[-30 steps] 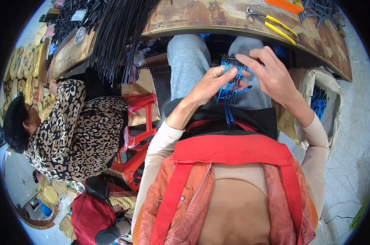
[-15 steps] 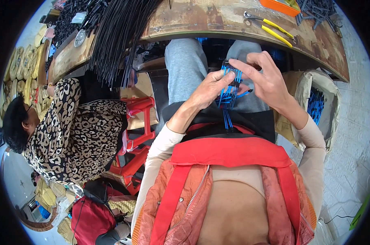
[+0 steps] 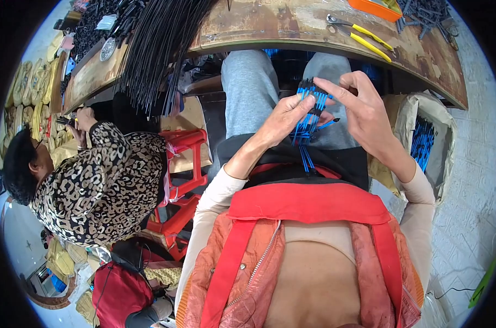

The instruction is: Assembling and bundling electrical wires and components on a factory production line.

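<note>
A cluttered workshop with a pale tiled floor (image 3: pixel 467 218) surrounds a seated person who looks down over a red and orange vest (image 3: pixel 308 257) at their lap. Just past the vest, a bundle of thin blue cable ties with black ends (image 3: pixel 309 117) stands roughly upright over the grey trousers (image 3: pixel 248 93). The left hand (image 3: pixel 283 117) is closed around the bundle's left side, thumb and fingers pinching it. The right hand (image 3: pixel 363 106) meets it from the right, its forefinger stretched across the bundle's top and its other fingers curled loosely, touching the ties; the two hands are together on the bundle. To the right of the lap sits an open tan sack (image 3: pixel 417 136) holding more blue ties. To the left, another person in a leopard-print top (image 3: pixel 100 186) bends over beside a red plastic stool (image 3: pixel 185 164). Farther off lies a worn wooden workbench (image 3: pixel 270 24), with a sheaf of long black strips (image 3: pixel 155 49) hanging over its edge and yellow-handled pliers (image 3: pixel 363 35) on top.
</note>
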A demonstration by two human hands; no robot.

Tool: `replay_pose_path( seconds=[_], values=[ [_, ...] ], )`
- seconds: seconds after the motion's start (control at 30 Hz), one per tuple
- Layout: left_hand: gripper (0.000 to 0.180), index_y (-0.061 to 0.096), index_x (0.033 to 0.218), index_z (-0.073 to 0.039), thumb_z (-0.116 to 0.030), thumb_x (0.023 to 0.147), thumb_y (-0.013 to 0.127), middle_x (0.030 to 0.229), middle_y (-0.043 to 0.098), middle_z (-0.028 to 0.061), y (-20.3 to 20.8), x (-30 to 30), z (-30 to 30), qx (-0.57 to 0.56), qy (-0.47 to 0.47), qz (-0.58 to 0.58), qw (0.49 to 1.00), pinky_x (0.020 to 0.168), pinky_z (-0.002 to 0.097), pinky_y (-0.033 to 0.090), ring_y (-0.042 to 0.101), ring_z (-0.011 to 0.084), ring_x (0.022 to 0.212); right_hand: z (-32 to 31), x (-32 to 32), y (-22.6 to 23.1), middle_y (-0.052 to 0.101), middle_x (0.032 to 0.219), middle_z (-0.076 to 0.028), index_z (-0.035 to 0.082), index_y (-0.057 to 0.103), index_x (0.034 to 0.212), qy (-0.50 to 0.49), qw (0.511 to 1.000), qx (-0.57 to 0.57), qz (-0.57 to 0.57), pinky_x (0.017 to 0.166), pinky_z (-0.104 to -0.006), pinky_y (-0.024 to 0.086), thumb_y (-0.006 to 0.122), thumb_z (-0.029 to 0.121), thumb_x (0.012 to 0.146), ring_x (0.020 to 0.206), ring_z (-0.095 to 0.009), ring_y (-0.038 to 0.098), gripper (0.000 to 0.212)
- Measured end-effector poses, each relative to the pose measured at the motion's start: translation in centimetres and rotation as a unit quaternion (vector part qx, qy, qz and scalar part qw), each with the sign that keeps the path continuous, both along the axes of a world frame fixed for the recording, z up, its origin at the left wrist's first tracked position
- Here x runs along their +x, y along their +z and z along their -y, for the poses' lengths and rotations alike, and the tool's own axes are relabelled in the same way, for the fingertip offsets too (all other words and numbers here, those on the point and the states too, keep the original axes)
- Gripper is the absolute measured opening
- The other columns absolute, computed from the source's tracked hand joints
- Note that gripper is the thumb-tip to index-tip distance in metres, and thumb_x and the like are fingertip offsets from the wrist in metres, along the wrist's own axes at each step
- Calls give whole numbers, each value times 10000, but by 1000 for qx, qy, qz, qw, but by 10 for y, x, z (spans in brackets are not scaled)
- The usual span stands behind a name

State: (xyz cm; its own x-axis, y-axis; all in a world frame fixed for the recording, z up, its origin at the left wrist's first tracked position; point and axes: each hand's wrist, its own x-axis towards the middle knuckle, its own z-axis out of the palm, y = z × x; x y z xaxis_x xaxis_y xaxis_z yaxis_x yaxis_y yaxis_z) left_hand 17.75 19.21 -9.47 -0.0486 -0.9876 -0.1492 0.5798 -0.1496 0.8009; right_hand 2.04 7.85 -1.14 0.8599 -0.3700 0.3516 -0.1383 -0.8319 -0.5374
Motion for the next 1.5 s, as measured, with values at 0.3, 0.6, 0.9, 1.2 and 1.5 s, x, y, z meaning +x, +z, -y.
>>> replay_pose_path(
  seconds=[0.3, 0.6, 0.9, 1.2, 1.5],
  values=[
    [461, 565, 1257, 16, -368, 1028, 455, 1041, 683, 124, 1, 9, -4, 8, -20, 27, 999, 861, 291, 554, 670, 178, 976, -1, 9, -6, 472, 1000, -127, 67, 634, 1230, 14, 996, 84, 19, 739, -290, 573, 478, -171, 813, 885, -233, 550, 505],
    [459, 569, 1256, 5, -376, 1031, 443, 1037, 690, 121, 1, 15, -1, 3, -18, 51, 999, 841, 276, 552, 669, 157, 955, -1, 19, -13, 503, 1036, -120, 67, 627, 1201, -2, 997, 72, 40, 771, -332, 523, 539, -171, 767, 916, -275, 551, 504],
    [207, 642, 1104, 17, -27, 901, 642, 934, 715, 98, 15, 21, 36, 8, 32, 133, 991, 807, 276, 541, 676, 156, 917, 55, 45, 24, 609, 1147, -166, 5, 579, 1228, 26, 976, -110, 188, 952, -359, 439, 479, -9, 928, 1087, -301, 584, 316],
    [194, 670, 1110, -4, -34, 929, 606, 1030, 717, 75, 35, 37, 87, -85, 127, 214, 965, 891, 269, 485, 645, 121, 974, 299, 26, 1, 687, 914, -165, 14, 690, 968, -153, 985, -72, -41, 755, -354, 508, 639, 126, 843, 854, -317, 662, 175],
    [201, 647, 1107, 44, -38, 930, 599, 828, 700, 85, 35, 43, 95, -130, 205, 184, 952, 735, 282, 525, 648, 136, 772, 347, 52, -5, 687, 818, -179, -4, 704, 885, -53, 973, -105, -197, 719, -357, 532, 667, 81, 732, 776, -297, 691, 179]
  ],
)
